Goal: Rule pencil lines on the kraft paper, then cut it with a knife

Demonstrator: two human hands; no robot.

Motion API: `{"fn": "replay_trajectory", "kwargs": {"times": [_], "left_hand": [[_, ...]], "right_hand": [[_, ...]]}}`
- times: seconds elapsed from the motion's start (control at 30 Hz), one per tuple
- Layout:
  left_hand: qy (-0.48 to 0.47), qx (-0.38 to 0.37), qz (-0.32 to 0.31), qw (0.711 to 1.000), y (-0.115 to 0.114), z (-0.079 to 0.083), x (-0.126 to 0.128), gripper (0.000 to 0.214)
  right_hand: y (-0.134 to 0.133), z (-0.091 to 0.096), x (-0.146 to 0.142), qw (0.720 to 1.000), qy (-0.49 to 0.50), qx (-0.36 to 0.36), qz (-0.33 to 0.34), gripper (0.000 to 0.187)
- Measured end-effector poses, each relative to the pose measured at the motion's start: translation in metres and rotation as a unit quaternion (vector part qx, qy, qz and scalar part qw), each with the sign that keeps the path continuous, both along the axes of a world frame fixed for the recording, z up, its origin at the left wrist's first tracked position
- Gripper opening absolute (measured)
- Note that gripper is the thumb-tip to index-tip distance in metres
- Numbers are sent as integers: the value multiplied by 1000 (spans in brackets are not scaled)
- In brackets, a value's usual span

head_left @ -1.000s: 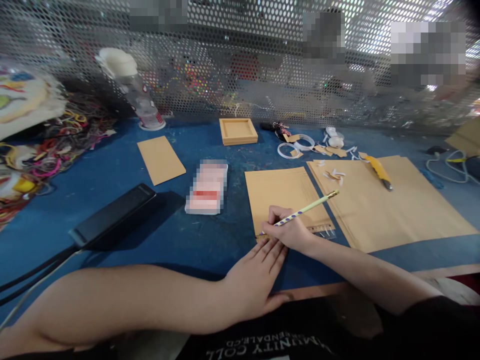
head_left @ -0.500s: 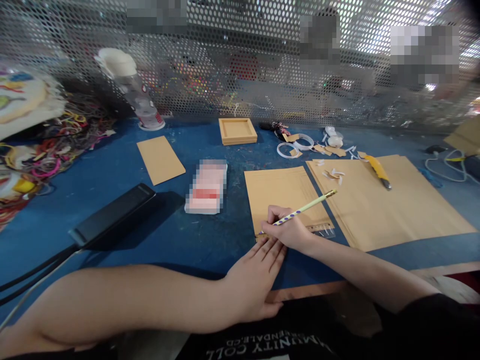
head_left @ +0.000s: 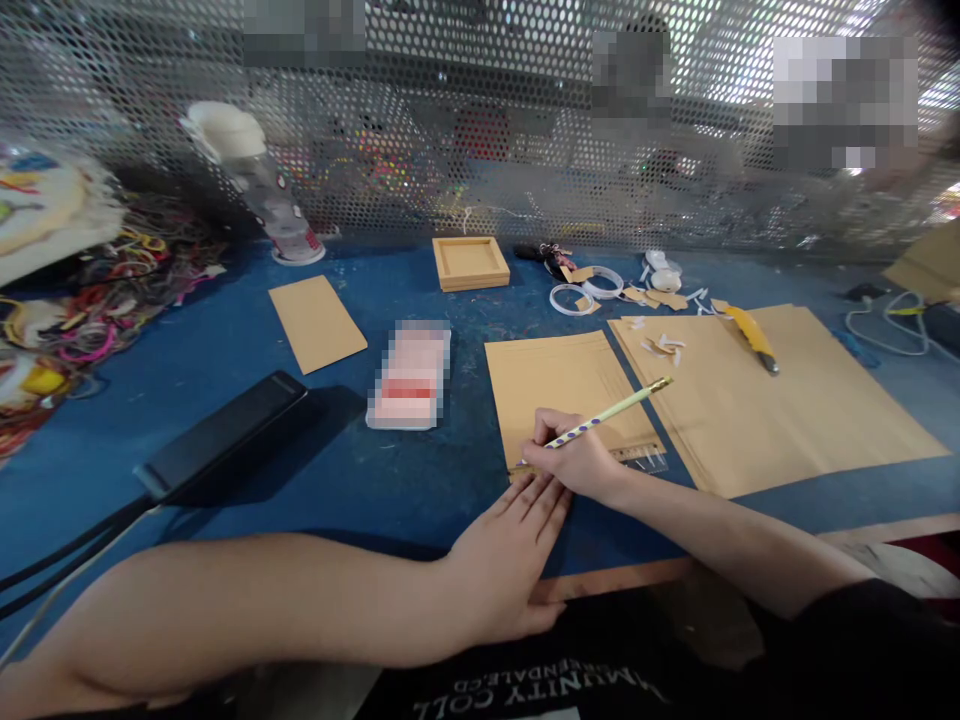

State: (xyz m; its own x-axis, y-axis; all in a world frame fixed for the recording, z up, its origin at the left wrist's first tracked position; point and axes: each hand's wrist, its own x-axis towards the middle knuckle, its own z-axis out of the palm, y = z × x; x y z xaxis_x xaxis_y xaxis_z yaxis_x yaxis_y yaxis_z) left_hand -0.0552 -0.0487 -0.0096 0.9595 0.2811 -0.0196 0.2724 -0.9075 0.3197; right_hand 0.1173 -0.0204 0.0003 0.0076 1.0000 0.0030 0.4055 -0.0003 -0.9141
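Staying put, pencil [head_left: 626, 404] in right hand [head_left: 581, 462]

Ruler [head_left: 648, 461] partly hidden by fingers [head_left: 546, 459], phone screen [head_left: 409, 375] blurred, threads [head_left: 112, 305] cropped

Our left forearm [head_left: 300, 595] lay crosswise, and the left hand [head_left: 506, 560] angled forward from its wrist [head_left: 448, 605], palm down, fingers [head_left: 534, 502] straight, thumb [head_left: 547, 617] set apart. Our right forearm [head_left: 724, 530] slanted in from the other side, the right hand [head_left: 576, 455] curled into a pinch just beyond the left one.
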Motion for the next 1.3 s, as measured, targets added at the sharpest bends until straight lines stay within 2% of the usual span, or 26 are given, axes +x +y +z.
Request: {"fn": "replay_trajectory", "kwargs": {"times": [0.13,0.4,1.03,1.3], "left_hand": [[-8,0,0,1000,0,-1,0,92],[-4,-1,-1,1000,0,1,1,92],[5,-8,-3,1000,1,-1,1,92],[6,-7,-6,1000,1,0,1,93]], "right_hand": [[0,-1,2,1000,15,14,-24,21],[0,0,0,1000,15,2,-5,20],[0,0,-1,1000,11,6,-7,20],[-1,-3,4,998,25,35,-43,23]]}}
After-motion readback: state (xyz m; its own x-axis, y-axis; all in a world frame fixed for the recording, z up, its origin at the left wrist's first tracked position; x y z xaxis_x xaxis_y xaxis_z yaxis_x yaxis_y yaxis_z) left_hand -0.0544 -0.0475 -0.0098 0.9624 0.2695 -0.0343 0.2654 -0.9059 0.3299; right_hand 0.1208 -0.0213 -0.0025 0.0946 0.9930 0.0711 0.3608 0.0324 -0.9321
